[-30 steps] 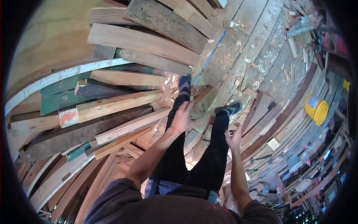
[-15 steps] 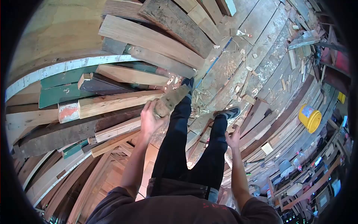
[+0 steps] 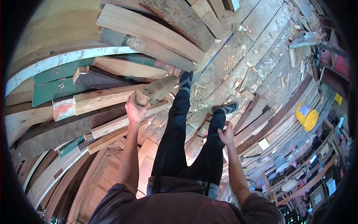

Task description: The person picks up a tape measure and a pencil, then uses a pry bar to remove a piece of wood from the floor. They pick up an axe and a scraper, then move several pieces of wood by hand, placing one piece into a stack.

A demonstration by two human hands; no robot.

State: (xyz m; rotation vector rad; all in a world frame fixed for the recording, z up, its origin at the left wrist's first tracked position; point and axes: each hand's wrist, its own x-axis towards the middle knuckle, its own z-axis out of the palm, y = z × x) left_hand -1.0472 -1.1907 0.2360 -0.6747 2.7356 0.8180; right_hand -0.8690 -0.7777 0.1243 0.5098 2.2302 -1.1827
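My left hand (image 3: 136, 111) grips the near end of a short, rough wooden block (image 3: 154, 90). The block's far end points toward my left foot, and it lies over or just above the stacked boards. Beside it is a pale squared beam (image 3: 100, 101) with a red-and-white painted block (image 3: 63, 108) at its end. My right hand (image 3: 226, 133) hangs near my right shin, fingers partly curled and apart, holding nothing visible.
Planks, among them a long pale board (image 3: 149, 31), are piled ahead and to the left. Wood chips and a brush (image 3: 244, 29) lie on the plank floor (image 3: 261, 22). A yellow bucket (image 3: 307, 117) stands at the right.
My left hand has moved left with the wooden block, away from my left leg and over the boards. My right hand has shifted slightly left.
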